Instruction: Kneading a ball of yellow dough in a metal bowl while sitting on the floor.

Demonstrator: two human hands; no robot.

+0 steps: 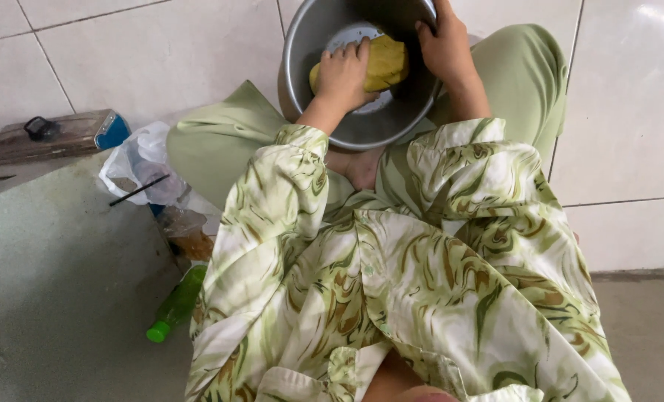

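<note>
Left hand (343,74) presses yellow sponge (380,63) (long axis left-right) inside pot (302,45).

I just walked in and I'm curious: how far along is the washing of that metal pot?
Midway, it seems. The left hand presses a yellow sponge against the inside of the metal pot, while the right hand grips its rim. No suds or rinse water are visible, so rinsing probably remains.
</note>
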